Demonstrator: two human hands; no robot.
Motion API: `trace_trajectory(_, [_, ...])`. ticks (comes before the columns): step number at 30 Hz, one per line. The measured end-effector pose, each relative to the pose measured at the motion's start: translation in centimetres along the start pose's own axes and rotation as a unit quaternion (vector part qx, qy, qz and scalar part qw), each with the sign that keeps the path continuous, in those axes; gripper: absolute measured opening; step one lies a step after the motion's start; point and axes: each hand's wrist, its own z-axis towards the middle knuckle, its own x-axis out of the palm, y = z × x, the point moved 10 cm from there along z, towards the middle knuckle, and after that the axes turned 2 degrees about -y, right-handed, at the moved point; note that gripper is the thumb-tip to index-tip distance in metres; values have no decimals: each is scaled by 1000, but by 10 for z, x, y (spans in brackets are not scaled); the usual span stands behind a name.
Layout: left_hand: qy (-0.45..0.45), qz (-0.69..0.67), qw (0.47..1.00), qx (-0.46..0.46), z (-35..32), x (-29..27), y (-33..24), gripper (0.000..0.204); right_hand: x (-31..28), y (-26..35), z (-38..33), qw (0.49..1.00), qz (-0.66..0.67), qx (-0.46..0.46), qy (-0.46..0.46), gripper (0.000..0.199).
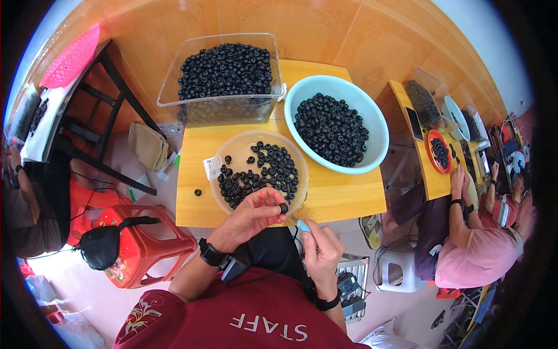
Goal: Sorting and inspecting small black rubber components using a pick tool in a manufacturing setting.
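Note:
Between the thumb and fingers of my left hand (254, 214) is a small round black part (283, 207), like a thick ring or bead. My right hand (321, 251) grips a small tool by its light-blue handle (303, 225), its thin tip pointing at the part; it looks like a trimming knife, though the blade is barely visible. Both hands are over the near edge of a round clear tub (231, 150) holding many similar black parts. One loose black part (197, 192) lies left of the tub on the yellow wooden table (354, 195).
Behind the tub stand a clear rectangular box (168, 87) and a light-blue basin (381, 136), both heaped with black parts. A red stool (131, 256) with a black bag (100, 247) is at left. Co-workers sit at tables to the right; another person is at far left.

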Motion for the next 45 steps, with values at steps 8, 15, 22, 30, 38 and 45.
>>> trace_trajectory(8, [9,-6,1000,-3,0,8,6,16,6,2,0,1000,2,-27,-5,24])
trace_trajectory(15, [5,-10,1000,-11,-1,4,12,15,5,2,0,1000,-10,-28,-4,24])
trace_trajectory(22, [23,-3,999,-26,0,14,19,14,-4,-1,-5,999,-16,-43,-24,24])
trace_trajectory(30, [75,3,996,-45,-6,33,20,14,-25,-85,-22,990,-108,71,-63,18])
trace_trajectory(38, [-8,23,998,-56,12,3,26,12,-26,-82,-31,988,-101,98,-59,19])
trace_trajectory(45, [16,150,987,59,101,45,-28,34,-25,-81,-42,990,-91,75,-72,18])
